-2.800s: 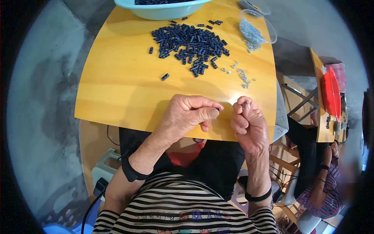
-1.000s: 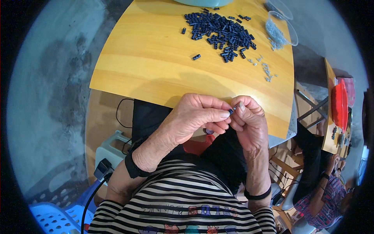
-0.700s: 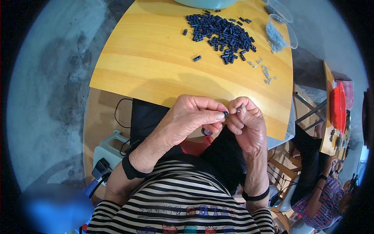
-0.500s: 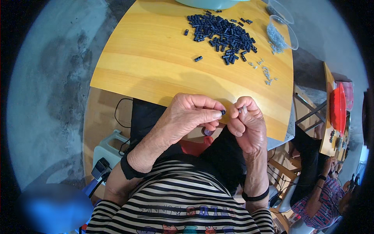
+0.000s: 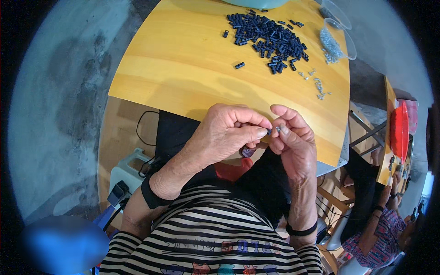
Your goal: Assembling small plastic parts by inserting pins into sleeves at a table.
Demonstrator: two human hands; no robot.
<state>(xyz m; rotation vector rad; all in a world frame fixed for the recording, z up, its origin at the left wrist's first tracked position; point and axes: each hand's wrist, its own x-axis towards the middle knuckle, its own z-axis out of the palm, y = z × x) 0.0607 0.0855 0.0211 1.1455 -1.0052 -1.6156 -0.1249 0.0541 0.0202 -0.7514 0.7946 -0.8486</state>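
Note:
Between my left hand's [image 5: 224, 134] thumb and forefinger is a small black plastic piece [image 5: 269, 131], mostly covered by the fingertips. My right hand [image 5: 295, 142] pinches a tiny silvery metal part [image 5: 277, 129], perhaps a screw, right beside the black piece. Both hands are above the table's near edge, fingertips almost meeting. Farther up the table lies a heap of black plastic pieces [image 5: 270, 39], short and block-like with holes. One black piece [image 5: 239, 65] rests apart from the heap. Loose silvery metal parts [image 5: 319, 87] are scattered to its right.
A clear plastic tub [image 5: 352, 48] of small metal parts stands at the table's [image 5: 160, 55] right edge, another behind it. A pale green basin [image 5: 256, 3] is at the back. At right, another person [image 5: 376, 233] sits by a second table with a red basin [image 5: 398, 133]. A pale stool [image 5: 126, 172] stands left.
My right hand has brought the metal part leftward to the black piece, its forefinger lifting off. My left hand has shifted slightly right. The whole view has moved a little.

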